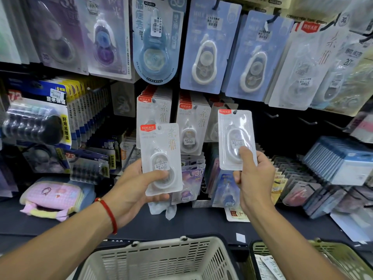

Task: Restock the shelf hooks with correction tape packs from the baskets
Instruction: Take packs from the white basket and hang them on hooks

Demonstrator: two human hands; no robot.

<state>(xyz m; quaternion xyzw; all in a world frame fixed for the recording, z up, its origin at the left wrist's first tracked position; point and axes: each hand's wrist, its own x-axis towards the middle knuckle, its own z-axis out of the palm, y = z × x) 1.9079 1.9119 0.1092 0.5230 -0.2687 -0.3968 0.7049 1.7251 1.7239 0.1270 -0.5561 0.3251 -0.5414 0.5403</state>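
While both packs stood upright, the right hand (254, 174) pinched its correction tape pack (236, 140) nearest the matching hung row (193, 126), just up-left; the left hand (141, 184) gripped a second pack (161, 158) lower, above the white basket (161, 257).

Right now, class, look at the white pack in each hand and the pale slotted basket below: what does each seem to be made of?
White correction tape pack in the left hand: seemingly matte printed card under a clear, glossy plastic blister; glare shows. White pack in the right hand: probably the same, its shiny blister catching light. Pale slotted basket: likely moulded plastic, given its even slots and dull sheen.
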